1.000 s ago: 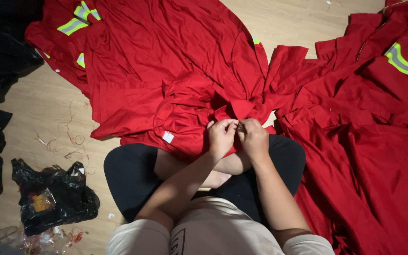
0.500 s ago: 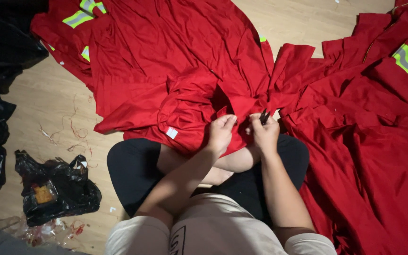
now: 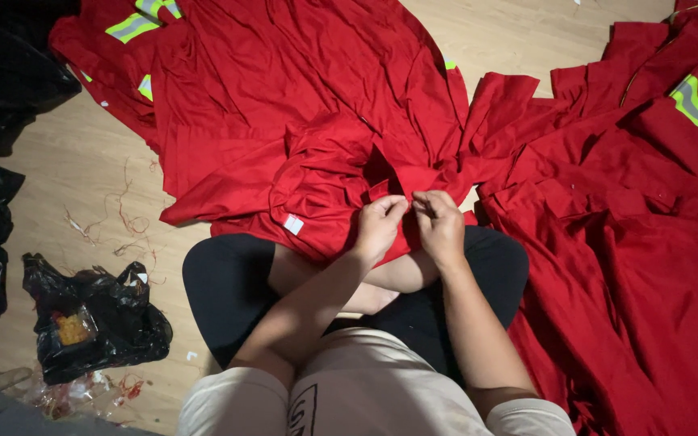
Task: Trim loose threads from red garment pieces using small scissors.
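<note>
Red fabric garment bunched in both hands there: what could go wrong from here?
Both hands, left hand and right hand, pinch one fold of the red fabric garment close together, so a slip might nick a finger or tear cloth. Loose red thread scraps on the wooden floor could cling to the garment.

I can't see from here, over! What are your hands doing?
Left hand and right hand both pinching a fold of the red fabric garment over the lap. More red garments with reflective stripes piled beside the right hand. Nothing between the hands.
</note>
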